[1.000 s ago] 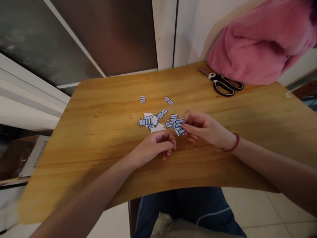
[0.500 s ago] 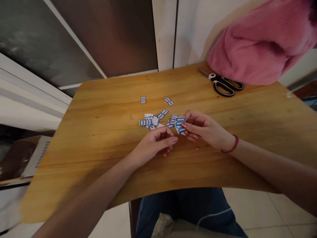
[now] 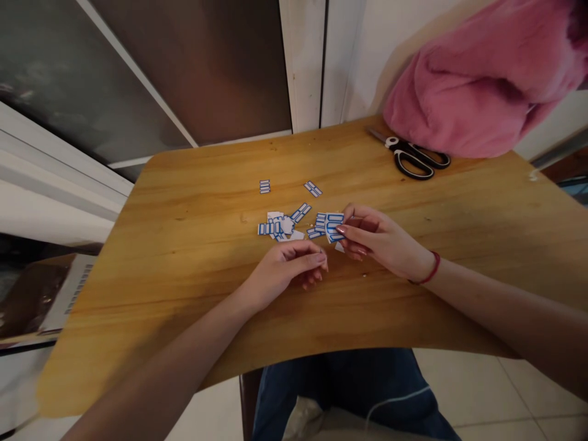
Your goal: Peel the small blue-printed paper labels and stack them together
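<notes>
My right hand (image 3: 371,234) pinches a white paper label piece (image 3: 334,226) with blue-outlined boxes between thumb and fingers, above the table. Close to its left, my left hand (image 3: 291,264) is closed, thumb pressed to the forefinger; anything between those fingertips is too small or hidden to name. Just beyond my left hand lies a loose pile of similar blue-and-white label pieces (image 3: 270,228), some overlapping. Another label piece (image 3: 301,213) slants at the pile's right side. Farther back, a small label piece (image 3: 265,187) and a tilted one (image 3: 313,188) lie apart from the pile.
Black-handled scissors (image 3: 414,160) rest at the back right of the wooden table (image 3: 184,269), blades pointing left. A pink plush cloth (image 3: 478,86) sits behind them. An open cardboard box (image 3: 59,294) stands left of the table. Tiny white scraps dot the tabletop.
The label piece in my right hand has turned slightly, its face showing a little more squarely. My left hand's fingers have shifted a little. The pieces on the table lie as before.
</notes>
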Available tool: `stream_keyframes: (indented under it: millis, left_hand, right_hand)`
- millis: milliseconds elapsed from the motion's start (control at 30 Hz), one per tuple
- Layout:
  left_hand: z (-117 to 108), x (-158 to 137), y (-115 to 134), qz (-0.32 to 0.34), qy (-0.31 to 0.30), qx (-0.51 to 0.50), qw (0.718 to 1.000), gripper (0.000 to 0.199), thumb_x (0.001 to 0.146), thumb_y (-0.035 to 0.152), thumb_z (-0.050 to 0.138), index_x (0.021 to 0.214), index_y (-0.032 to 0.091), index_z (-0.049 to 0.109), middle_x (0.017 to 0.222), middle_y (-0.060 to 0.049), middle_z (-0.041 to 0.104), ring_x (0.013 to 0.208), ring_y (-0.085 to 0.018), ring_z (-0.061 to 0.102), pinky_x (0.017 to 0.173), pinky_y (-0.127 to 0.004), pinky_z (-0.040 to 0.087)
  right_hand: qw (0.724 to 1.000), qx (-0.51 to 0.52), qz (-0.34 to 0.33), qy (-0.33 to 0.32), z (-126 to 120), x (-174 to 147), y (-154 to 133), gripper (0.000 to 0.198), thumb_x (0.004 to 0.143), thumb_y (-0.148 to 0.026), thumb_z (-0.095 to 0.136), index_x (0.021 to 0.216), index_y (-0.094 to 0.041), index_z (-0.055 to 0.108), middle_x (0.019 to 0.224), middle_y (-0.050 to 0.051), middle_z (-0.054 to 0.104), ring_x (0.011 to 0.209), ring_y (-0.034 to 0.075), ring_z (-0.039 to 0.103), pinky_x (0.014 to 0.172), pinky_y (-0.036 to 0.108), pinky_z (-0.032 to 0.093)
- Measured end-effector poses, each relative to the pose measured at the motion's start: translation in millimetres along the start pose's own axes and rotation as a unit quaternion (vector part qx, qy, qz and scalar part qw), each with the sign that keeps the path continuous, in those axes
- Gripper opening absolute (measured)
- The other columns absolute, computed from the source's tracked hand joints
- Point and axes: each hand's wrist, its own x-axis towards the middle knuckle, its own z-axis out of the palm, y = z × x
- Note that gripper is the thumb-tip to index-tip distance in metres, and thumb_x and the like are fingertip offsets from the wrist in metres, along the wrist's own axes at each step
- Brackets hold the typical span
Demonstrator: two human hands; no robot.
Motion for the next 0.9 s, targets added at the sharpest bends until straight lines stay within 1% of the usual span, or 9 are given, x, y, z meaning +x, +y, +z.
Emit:
stream_keyframes:
  millis: [133, 233, 300, 333, 433, 500, 600, 767, 900]
  left_hand:
    - [-1, 0, -1, 0.023, 0.016, 0.012, 1.000, 0.024, 0.083, 0.035, 0.058, 0.071, 0.014, 0.059, 0.063, 0.000, 0.057, 0.055, -0.008, 0.051, 0.053, -0.018, 0.040]
    - [0, -1, -3, 0.067, 0.043, 0.018, 0.997, 0.019, 0.085, 0.035, 0.054, 0.079, 0.016, 0.056, 0.071, 0.000, 0.057, 0.060, -0.009, 0.052, 0.052, -0.019, 0.040]
    - [1, -2, -3, 0.122, 0.074, 0.028, 0.989, 0.015, 0.083, 0.032, 0.058, 0.087, 0.019, 0.053, 0.078, 0.001, 0.056, 0.064, -0.010, 0.053, 0.054, -0.019, 0.042]
    - [3, -3, -4, 0.158, 0.094, 0.034, 0.982, 0.017, 0.082, 0.030, 0.061, 0.091, 0.020, 0.051, 0.083, 0.001, 0.056, 0.068, -0.010, 0.054, 0.057, -0.020, 0.043]
    - [8, -6, -5, 0.261, 0.145, 0.058, 0.952, 0.034, 0.076, 0.019, 0.068, 0.102, 0.024, 0.045, 0.092, 0.001, 0.058, 0.079, -0.011, 0.057, 0.071, -0.023, 0.046]
    - [10, -7, -5, 0.296, 0.147, 0.067, 0.941, 0.038, 0.077, 0.014, 0.066, 0.104, 0.025, 0.042, 0.090, 0.002, 0.059, 0.081, -0.011, 0.058, 0.077, -0.026, 0.046]
    - [11, -7, -4, 0.287, 0.118, 0.046, 0.950, 0.033, 0.080, 0.014, 0.064, 0.102, 0.023, 0.042, 0.084, 0.002, 0.059, 0.079, -0.012, 0.060, 0.075, -0.027, 0.047]
    - [7, -3, -3, 0.214, 0.074, -0.002, 0.974, 0.029, 0.079, 0.019, 0.065, 0.099, 0.021, 0.045, 0.076, 0.003, 0.057, 0.074, -0.012, 0.059, 0.061, -0.021, 0.044]
    - [6, -2, -5, 0.165, 0.048, -0.044, 0.984, 0.029, 0.078, 0.020, 0.067, 0.098, 0.022, 0.047, 0.075, 0.003, 0.056, 0.073, -0.012, 0.058, 0.059, -0.020, 0.044]
  right_hand:
    - [1.000, 0.008, 0.009, -0.010, 1, -1, 2, 0.020, 0.082, -0.027, 0.062, 0.082, -0.018, 0.044, 0.060, -0.006, 0.056, 0.043, 0.002, 0.037, 0.042, 0.017, 0.035]
    - [1.000, -0.007, 0.001, -0.014, 4, -4, 4, 0.019, 0.083, -0.028, 0.061, 0.082, -0.018, 0.045, 0.063, -0.004, 0.059, 0.042, 0.002, 0.038, 0.041, 0.017, 0.034]
    - [1.000, -0.017, -0.007, -0.011, 7, -6, 5, 0.020, 0.083, -0.029, 0.061, 0.081, -0.018, 0.045, 0.064, -0.004, 0.059, 0.042, 0.002, 0.038, 0.040, 0.016, 0.034]
    - [1.000, -0.020, -0.009, -0.008, 8, -7, 6, 0.020, 0.084, -0.030, 0.061, 0.081, -0.018, 0.045, 0.064, -0.004, 0.059, 0.041, 0.002, 0.038, 0.040, 0.016, 0.034]
    - [1.000, -0.018, -0.008, -0.003, 11, -10, 6, 0.020, 0.084, -0.031, 0.060, 0.081, -0.018, 0.045, 0.065, -0.004, 0.058, 0.041, 0.002, 0.038, 0.038, 0.016, 0.034]
    - [1.000, -0.008, -0.003, -0.007, 12, -12, 6, 0.019, 0.084, -0.031, 0.060, 0.083, -0.018, 0.047, 0.068, -0.004, 0.059, 0.041, 0.002, 0.039, 0.038, 0.015, 0.033]
    - [1.000, 0.010, 0.004, -0.010, 14, -13, 7, 0.018, 0.084, -0.031, 0.060, 0.083, -0.017, 0.048, 0.069, -0.003, 0.059, 0.042, 0.001, 0.039, 0.039, 0.015, 0.032]
    - [1.000, 0.008, 0.003, -0.007, 14, -13, 7, 0.018, 0.083, -0.031, 0.061, 0.082, -0.017, 0.049, 0.063, -0.006, 0.054, 0.041, 0.002, 0.038, 0.039, 0.016, 0.031]
    - [1.000, -0.025, 0.007, -0.004, 13, -13, 7, 0.019, 0.083, -0.033, 0.061, 0.083, -0.017, 0.049, 0.059, -0.007, 0.048, 0.041, 0.002, 0.037, 0.039, 0.017, 0.029]
